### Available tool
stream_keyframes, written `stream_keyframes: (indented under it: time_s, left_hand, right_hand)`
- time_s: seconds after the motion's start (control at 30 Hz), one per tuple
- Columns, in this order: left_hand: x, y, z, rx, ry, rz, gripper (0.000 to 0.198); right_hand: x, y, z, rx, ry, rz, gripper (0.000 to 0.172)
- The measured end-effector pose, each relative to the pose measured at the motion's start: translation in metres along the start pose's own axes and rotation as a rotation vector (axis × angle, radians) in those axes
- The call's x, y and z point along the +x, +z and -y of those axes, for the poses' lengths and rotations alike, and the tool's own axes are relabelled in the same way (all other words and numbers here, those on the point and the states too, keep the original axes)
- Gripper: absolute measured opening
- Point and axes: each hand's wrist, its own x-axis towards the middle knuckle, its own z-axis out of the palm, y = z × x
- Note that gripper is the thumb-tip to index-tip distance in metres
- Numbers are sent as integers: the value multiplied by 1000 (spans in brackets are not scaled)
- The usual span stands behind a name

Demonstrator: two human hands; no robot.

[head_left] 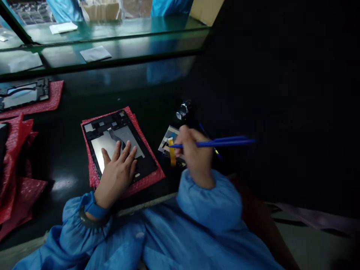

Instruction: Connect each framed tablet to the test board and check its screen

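My left hand (119, 170) lies with fingers spread on an opened tablet housing (142, 165). The housing is black with a silver metal plate, and a dark ribbon cable runs beneath my fingertips. Pink bubble wrap (157, 174) sits under it. My right hand (195, 153), slightly blurred, is closed around blue tweezers (227, 141) whose tips point left. The tips meet an orange flex cable (172, 153); whether they grip it I cannot tell. Behind that cable lies a pale sheet of small parts (164, 144), partly hidden by my right hand.
Another tablet housing (24, 95) rests on pink wrap at the far left, above a heap of pink bubble wrap (17, 180). A small shiny metal object (183, 110) stands beyond the parts sheet. White papers (95, 54) lie on the ledge behind. A dark surface fills the right.
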Motion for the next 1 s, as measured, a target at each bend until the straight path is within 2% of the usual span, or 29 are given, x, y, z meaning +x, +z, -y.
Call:
stream_keyframes:
  time_s: [0.07,0.13,0.17,0.2,0.27,0.33,0.47,0.6,0.67,0.73,0.8,0.9,1.0]
  left_hand:
    - [-1,1,0,-2,-7,-16,43]
    - [-1,3,1,-7,-11,-31,42]
    - [-2,4,2,-8,-8,-38,42]
    - [-2,5,2,-9,-4,-44,42]
    - [-2,7,3,-3,3,-54,42]
    - [-2,7,4,16,8,-56,42]
    - [-1,4,2,70,8,-21,43]
    - [-4,3,1,71,9,-19,45]
    - [-8,1,6,28,12,-57,46]
    - [-11,-3,18,-23,12,-89,47]
    - [-8,-10,37,-37,-14,-87,50]
    - [14,-25,75,46,-187,-41,55]
    - [49,-35,114,115,-386,27,60]
  right_hand:
    - [27,-29,-1,-385,-96,-61,58]
    - [53,-48,-5,-702,-109,17,49]
    - [65,-52,-9,-806,-117,68,44]
    - [75,-52,-13,-873,-127,112,47]
    - [90,-44,-23,-941,-154,164,64]
    - [101,-31,-33,-965,-149,190,71]
    - [113,-14,-41,-964,-90,215,61]
    - [115,-25,-31,-958,-71,224,56]
    - [100,-32,-22,-906,-129,193,62]
    - [67,-32,-14,-788,-299,148,65]
    - [23,-22,-8,-665,-526,224,50]
    - [-40,0,-9,-590,-726,420,33]
    - [-71,17,-21,-523,-729,423,32]
